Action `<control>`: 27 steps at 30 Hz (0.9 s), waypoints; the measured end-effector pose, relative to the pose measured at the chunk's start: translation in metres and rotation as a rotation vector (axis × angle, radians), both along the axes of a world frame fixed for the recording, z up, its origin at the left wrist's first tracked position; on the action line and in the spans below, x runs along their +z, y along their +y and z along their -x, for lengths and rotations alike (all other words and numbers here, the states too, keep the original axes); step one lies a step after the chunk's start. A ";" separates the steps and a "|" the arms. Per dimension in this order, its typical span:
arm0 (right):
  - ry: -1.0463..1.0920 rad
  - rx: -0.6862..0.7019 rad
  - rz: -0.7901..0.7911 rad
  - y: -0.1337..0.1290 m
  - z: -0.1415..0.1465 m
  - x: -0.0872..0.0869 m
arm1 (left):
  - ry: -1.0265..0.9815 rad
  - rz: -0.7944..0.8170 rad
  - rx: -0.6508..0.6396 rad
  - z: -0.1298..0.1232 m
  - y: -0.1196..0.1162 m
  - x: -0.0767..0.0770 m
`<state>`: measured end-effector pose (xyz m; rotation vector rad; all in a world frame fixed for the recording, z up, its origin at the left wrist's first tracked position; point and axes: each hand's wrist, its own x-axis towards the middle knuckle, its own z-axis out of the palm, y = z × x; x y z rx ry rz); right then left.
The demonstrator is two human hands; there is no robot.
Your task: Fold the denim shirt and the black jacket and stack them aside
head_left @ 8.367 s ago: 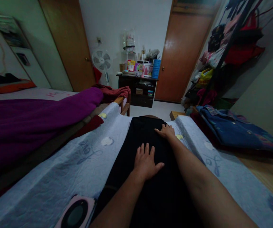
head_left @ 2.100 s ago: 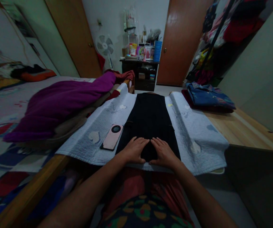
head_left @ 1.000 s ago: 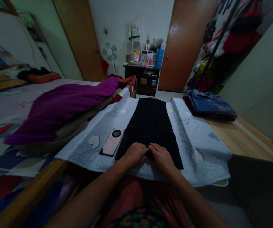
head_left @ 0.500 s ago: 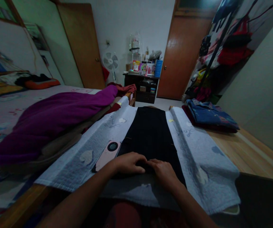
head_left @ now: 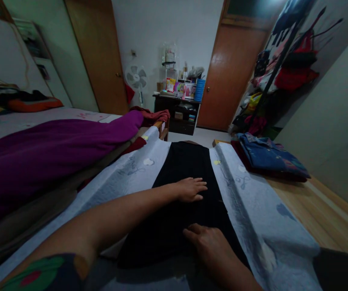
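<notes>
A black garment (head_left: 188, 161) lies spread on a pale patterned cloth (head_left: 237, 178) in front of me. My left hand (head_left: 191, 189) rests flat on the middle of the garment, fingers apart and pointing right. Nearer to me, my right hand (head_left: 205, 240) touches the garment's lower part, its fingers curled and pressed together. Whether a pinch of fabric is between those fingers is too dark to tell. My left forearm crosses over the garment's left side.
On the left lies a purple blanket (head_left: 55, 141) on a bed. A folded denim garment (head_left: 271, 151) sits on a wooden board (head_left: 322, 206) at the right. Farther back stand a fan (head_left: 136, 76) and a dark cabinet (head_left: 176, 115).
My left hand has moved forward onto the garment's middle and opened out. My right hand is apart from it, slightly lower. The pink phone at the left is no longer visible.
</notes>
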<state>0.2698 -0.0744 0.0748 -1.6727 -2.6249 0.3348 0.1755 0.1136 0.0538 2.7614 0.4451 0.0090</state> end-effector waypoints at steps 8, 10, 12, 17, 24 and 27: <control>-0.051 0.074 0.037 0.018 -0.010 -0.002 | 0.032 0.040 -0.127 -0.034 0.037 -0.032; -0.055 0.105 0.031 0.022 -0.011 -0.003 | 0.023 0.058 -0.157 -0.042 0.044 -0.035; -0.048 0.133 0.002 0.025 -0.012 -0.008 | 0.031 0.068 -0.178 -0.050 0.050 -0.038; -0.015 0.152 -0.065 0.028 -0.015 -0.016 | 0.022 0.070 -0.186 -0.067 0.060 -0.050; -0.009 0.097 0.070 0.032 -0.020 0.021 | 0.008 0.311 -0.132 -0.037 0.068 -0.041; 0.004 0.057 0.091 0.034 -0.023 0.048 | -0.004 0.622 -0.046 -0.006 0.082 -0.031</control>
